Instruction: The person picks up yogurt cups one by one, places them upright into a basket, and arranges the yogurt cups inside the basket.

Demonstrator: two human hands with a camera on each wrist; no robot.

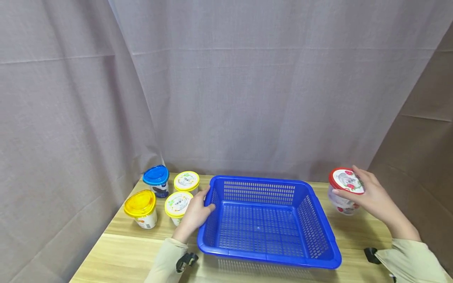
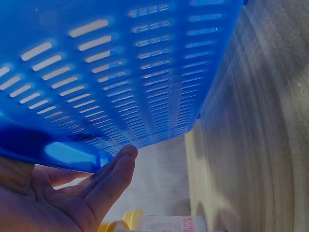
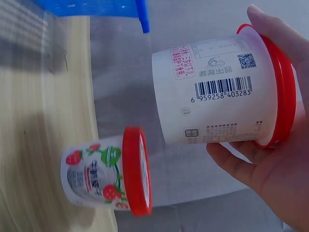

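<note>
My left hand [image 1: 196, 211] grips the left rim of a blue plastic basket [image 1: 269, 257]. Seen from the left wrist, its fingers lie against the outer side of the slotted wall. To the right of the basket, my right hand [image 1: 376, 199] holds a white tub with a red lid [image 1: 348, 181], thumb on one side and fingers on the other. In the right wrist view this held tub [image 3: 217, 96] is tipped off the table, its barcode side showing. A second red-lidded tub [image 3: 96, 176] with strawberry pictures stands on the table near it, mostly hidden in the head view.
Left of the basket stand two tubs with pale yellow lids, one behind [image 1: 186, 181] and one nearer [image 1: 178, 205]. Further left are a blue-lidded tub [image 1: 156, 180] and an orange-yellow-lidded tub [image 1: 141, 208]. A grey curtain [image 1: 247, 98] hangs behind the wooden table [image 1: 120, 251].
</note>
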